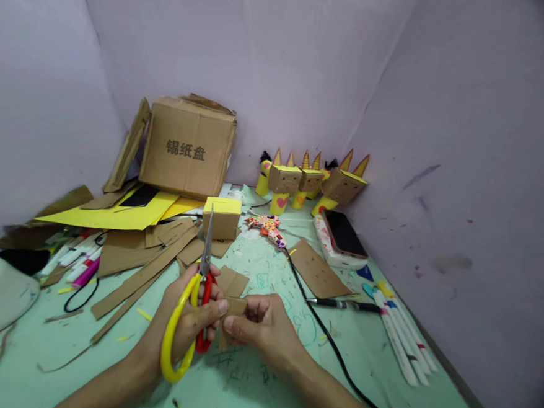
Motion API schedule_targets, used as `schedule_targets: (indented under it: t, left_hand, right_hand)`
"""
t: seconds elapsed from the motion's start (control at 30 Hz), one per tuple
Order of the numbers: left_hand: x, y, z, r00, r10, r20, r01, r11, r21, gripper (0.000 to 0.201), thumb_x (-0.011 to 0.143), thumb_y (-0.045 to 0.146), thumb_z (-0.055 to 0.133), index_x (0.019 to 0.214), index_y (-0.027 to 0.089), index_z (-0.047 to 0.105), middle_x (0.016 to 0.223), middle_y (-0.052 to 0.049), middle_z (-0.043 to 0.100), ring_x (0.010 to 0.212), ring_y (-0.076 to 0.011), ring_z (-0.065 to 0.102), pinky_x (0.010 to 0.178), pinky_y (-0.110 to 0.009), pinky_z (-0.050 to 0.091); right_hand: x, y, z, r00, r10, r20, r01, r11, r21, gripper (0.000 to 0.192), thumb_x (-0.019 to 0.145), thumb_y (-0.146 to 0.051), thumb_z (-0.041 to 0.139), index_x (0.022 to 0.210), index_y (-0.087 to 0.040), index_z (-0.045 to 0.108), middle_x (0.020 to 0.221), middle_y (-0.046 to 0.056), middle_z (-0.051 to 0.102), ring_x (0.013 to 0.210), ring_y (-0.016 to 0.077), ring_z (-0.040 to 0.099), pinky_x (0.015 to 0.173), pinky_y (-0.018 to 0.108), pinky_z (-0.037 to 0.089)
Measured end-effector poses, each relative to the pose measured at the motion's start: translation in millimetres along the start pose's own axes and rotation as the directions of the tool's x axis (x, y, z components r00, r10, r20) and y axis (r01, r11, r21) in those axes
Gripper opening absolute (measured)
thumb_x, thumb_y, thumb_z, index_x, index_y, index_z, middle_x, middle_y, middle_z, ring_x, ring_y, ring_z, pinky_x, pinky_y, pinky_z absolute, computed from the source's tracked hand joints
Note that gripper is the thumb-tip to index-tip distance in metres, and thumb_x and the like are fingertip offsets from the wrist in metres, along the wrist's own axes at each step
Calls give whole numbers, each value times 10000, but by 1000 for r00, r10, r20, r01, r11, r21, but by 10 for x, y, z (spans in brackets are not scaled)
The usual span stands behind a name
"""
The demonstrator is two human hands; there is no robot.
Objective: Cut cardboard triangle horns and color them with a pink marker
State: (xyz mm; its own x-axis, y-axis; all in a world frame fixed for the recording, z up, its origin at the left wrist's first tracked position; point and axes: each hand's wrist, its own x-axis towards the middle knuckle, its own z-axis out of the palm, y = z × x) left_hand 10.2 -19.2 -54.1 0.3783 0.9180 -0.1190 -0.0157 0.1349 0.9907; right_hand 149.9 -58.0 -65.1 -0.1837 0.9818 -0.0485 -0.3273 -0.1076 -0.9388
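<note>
My left hand [184, 322] grips a pair of scissors [207, 249] by its yellow and red handles, the closed blades pointing up and away from me. My right hand [263, 324] pinches a small brown cardboard piece [236, 305] just to the right of the scissor handles. The fingertips of both hands meet at this piece, low over the green mat [250, 383]. Another folded cardboard scrap [232, 281] lies right behind the hands.
A big cardboard box [187, 145] stands at the back on yellow paper [117, 213], with a small yellow-topped box [222, 216] in front. Cardboard figures [308, 182], a phone [344, 234], markers [402, 337], a black cable [319, 331] and cardboard strips [141, 275] surround the hands.
</note>
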Motion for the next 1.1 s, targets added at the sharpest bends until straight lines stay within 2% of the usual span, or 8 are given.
schedule_targets:
  t: [0.17,0.37,0.43,0.57,0.8,1.0,1.1]
  left_hand:
    - [-18,14,12,1000,4,-5,-4,1000,-11,461,665,320,677,1006,218,386,663,69,505,361,-61,441,346,-200,399]
    - [-35,22,35,999,40,-24,-41,999,-8,458,644,317,688,991,213,407,653,68,498,395,-75,462,354,-193,397]
    - [-40,18,34,999,35,-11,-35,999,-12,454,649,322,681,995,209,410,648,69,490,376,-73,440,334,-198,385]
    - [-59,30,35,999,51,-12,-51,999,10,425,659,312,674,980,211,413,656,69,489,388,-64,433,351,-192,383]
    - [-78,50,74,995,62,-73,-59,997,40,429,660,330,665,979,220,401,678,64,491,396,-64,425,338,-193,383]
    - [-65,44,74,996,61,-62,-61,998,3,401,675,305,656,970,217,400,679,65,485,420,-69,444,345,-189,400]
    - [-62,24,61,996,68,-55,-69,998,-3,401,696,303,646,996,222,393,702,64,489,379,-64,442,320,-197,388]
  right_hand:
    - [7,25,-4,999,-52,6,52,999,5,189,671,-311,691,578,-147,678,490,-30,544,440,75,442,474,195,381]
    - [6,65,-31,992,-36,-118,18,988,-153,322,641,-378,690,475,-138,555,443,-34,488,422,73,396,439,204,321]
    - [8,67,-36,992,-32,-118,11,985,-174,338,641,-382,680,460,-144,523,440,-33,478,432,79,399,444,210,311]
    - [16,49,-35,995,-34,-96,15,982,-186,307,651,-365,658,480,-146,528,468,-24,482,464,92,409,466,221,311]
    - [1,8,-16,992,-15,-124,-18,965,-261,353,627,-425,657,451,-153,518,446,-20,479,454,103,417,473,235,334]
    - [2,-21,6,998,-29,-58,20,987,-157,317,642,-407,672,498,-134,599,480,-13,557,460,95,462,476,213,351]
    - [16,14,-15,991,-16,-130,-5,987,-158,328,616,-401,706,480,-131,579,448,-18,549,437,86,451,454,207,342]
